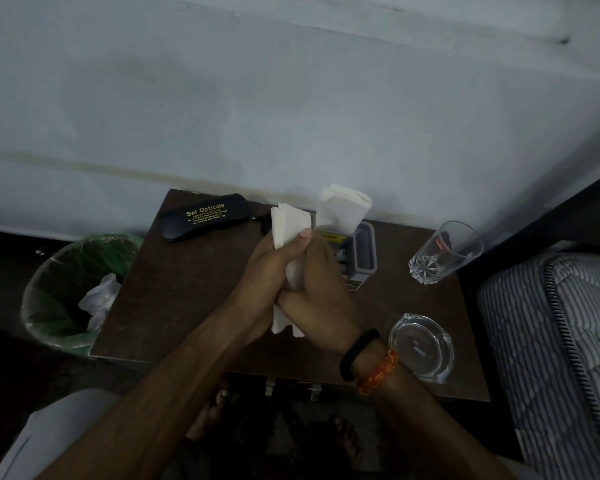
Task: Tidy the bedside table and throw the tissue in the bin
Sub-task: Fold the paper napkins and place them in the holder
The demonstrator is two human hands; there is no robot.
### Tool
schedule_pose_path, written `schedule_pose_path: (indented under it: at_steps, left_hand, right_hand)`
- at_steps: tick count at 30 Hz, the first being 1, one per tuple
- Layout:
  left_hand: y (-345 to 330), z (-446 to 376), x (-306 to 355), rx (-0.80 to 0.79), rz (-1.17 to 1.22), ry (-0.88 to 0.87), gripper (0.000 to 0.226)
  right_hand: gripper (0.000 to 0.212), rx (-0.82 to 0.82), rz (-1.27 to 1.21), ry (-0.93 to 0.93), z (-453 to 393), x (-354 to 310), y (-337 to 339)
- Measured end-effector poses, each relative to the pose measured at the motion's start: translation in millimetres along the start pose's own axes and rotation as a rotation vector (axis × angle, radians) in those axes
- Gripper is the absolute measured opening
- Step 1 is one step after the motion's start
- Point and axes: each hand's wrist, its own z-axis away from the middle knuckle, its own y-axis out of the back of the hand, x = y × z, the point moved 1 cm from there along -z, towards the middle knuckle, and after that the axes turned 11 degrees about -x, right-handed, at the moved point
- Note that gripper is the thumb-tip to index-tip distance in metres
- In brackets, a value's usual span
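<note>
Above bedside table | tissue clasped between left hand and right hand

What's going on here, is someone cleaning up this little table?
A person stands over a dark bedside table, both hands pressed together around white tissue. The left hand and right hand each grip it above the tabletop, so it has not reached the bin yet. The bin, lined with green plastic, sits just left of the table. A black glasses case, a drinking glass and a glass ashtray rest on the table.
</note>
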Motion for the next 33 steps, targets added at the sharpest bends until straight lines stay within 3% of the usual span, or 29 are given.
schedule_pose_path:
  at_steps: [3, 7, 11, 15, 19, 24, 29, 33]
  left_hand:
    - [7, -2, 5, 0.056, 0.230, 0.068, 0.035]
    - [11, 0, 15, -0.101, 0.399, 0.134, 0.048]
    - [2, 5, 13, -0.200, 0.506, 0.157, 0.043]
    - [-6, 7, 9, -0.261, 0.524, 0.140, 0.029]
    - [-3, 6, 11, -0.285, 0.507, 0.136, 0.031]
    - [5, 2, 15, -0.192, 0.381, 0.157, 0.028]
    - [8, -1, 16, -0.144, 0.264, 0.158, 0.037]
    - [8, -6, 18, -0.165, 0.035, 0.105, 0.029]
  right_hand:
    - [0.087, 0.007, -0.304, 0.006, 7, -1, 0]
    - [0.066, 0.319, -0.782, 0.024, 9, 6, 6]
    - [0.035, 0.483, -0.551, 0.012, 6, 9, -3]
    - [0.055, 0.449, -0.262, 0.017, 4, 9, -10]
    - [0.067, 0.395, -0.171, -0.001, 4, 13, -9]
    - [0.068, 0.383, -0.282, -0.035, 6, 12, 6]
    - [0.048, 0.165, -0.562, -0.075, 4, 19, 23]
    - [0.037, -0.029, -0.619, 0.008, 3, 23, 34]
